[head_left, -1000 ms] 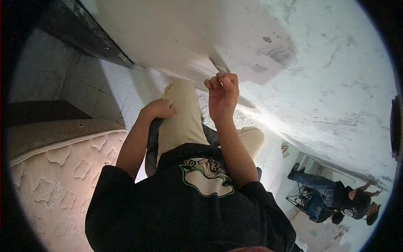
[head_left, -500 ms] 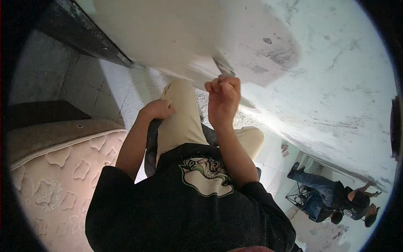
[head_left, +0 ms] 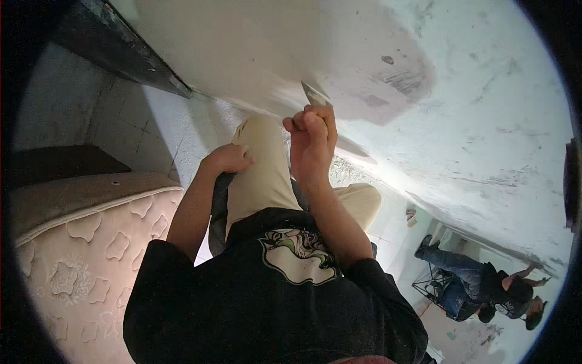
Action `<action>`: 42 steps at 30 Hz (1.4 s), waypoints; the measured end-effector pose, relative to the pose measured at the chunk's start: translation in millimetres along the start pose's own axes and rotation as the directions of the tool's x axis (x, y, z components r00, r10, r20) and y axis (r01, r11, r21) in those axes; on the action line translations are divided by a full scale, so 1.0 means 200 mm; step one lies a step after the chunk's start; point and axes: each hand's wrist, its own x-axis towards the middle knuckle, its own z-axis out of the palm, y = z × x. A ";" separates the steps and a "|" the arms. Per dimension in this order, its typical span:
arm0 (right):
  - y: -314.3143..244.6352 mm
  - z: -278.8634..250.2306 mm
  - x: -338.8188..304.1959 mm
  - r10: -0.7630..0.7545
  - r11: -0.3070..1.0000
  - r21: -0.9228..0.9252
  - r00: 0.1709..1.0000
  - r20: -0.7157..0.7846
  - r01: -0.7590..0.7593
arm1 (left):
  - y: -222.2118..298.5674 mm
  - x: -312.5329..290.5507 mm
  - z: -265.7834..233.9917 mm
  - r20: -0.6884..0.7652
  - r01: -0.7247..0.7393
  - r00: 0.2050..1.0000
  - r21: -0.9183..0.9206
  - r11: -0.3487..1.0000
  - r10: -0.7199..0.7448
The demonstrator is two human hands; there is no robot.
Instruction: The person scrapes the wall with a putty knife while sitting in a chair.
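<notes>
My right hand [head_left: 312, 136] is closed around a putty knife [head_left: 316, 95]; its handle is hidden in my fingers. The pale triangular blade points up and left, against or just in front of the white wall [head_left: 260, 60]; contact is hard to tell. A greyish patch [head_left: 388, 73] with a small dark chip marks the plaster to the right of the blade. On my left thigh, in beige trousers [head_left: 264, 176], rests my left hand [head_left: 228, 159]. Its fingers are curled in, and whatever might be inside them is hidden.
A pink quilted mattress [head_left: 97, 267] lies at the left, close to my elbow. Beyond it a dark door frame [head_left: 133, 54] meets the wall. At the lower right another person [head_left: 479, 285] reaches toward the wall beside a thin-legged black stand or seat [head_left: 430, 285].
My right hand has moved a little left along the wall with the putty knife, whose blade now shows more sharply. My left hand stays on the thigh.
</notes>
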 end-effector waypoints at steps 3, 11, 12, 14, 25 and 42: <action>-0.01 0.00 -0.02 -0.056 0.997 0.051 0.998 0.013 0.055 | 0.00 0.01 0.02 -0.025 0.023 0.999 0.013 1.000 -0.022; 0.03 -0.03 0.03 0.065 0.998 0.027 0.998 -0.016 -0.065 | -0.01 0.01 0.02 -0.022 -0.016 1.000 0.011 1.000 0.016; 0.05 -0.07 0.05 0.152 0.988 0.008 0.988 -0.032 -0.151 | -0.01 0.03 0.02 -0.037 -0.051 0.998 0.028 0.998 0.052; 0.07 -0.08 0.04 0.155 0.988 0.035 0.983 -0.094 -0.153 | -0.01 0.00 0.04 -0.033 -0.012 0.999 0.046 0.999 0.014; -0.03 -0.01 -0.03 -0.058 0.998 0.043 0.993 0.107 0.054 | 0.05 -0.01 -0.02 0.011 0.041 0.999 0.007 0.999 -0.041; -0.04 -0.22 -0.09 -0.094 0.995 -0.030 0.990 0.102 0.097 | 0.07 -0.02 -0.06 0.053 0.033 0.998 0.009 0.999 -0.034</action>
